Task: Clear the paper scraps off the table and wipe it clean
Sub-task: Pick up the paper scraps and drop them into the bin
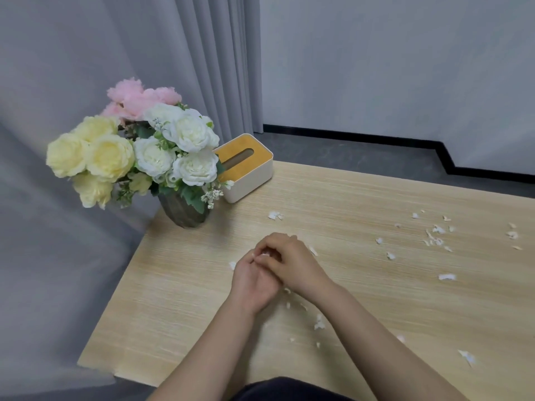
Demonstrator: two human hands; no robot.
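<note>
Hands meet near the middle of a pale wood-grain counter (pixel 362 198). The right hand (pixel 292 263) lies over the left hand (pixel 253 280), its fingers curled down toward the left palm, where a bit of white paper shows between them. The left hand is cupped, palm up, fingers bent around those white bits. Which hand actually has hold of the paper cannot be told.

Paper scraps (pixel 435 237) lie scattered on the counter: a few small ones just beside and below the wrists, one just left of the left hand, a small cluster beyond the hands, and the densest spread well off to the right.

At the far left corner of the counter stands a dark vase (pixel 185 215) of yellow, white and pink flowers (pixel 150 146). Just beside it, to its right, sits a white tissue box (pixel 246 169) with a slotted yellow lid.
</note>
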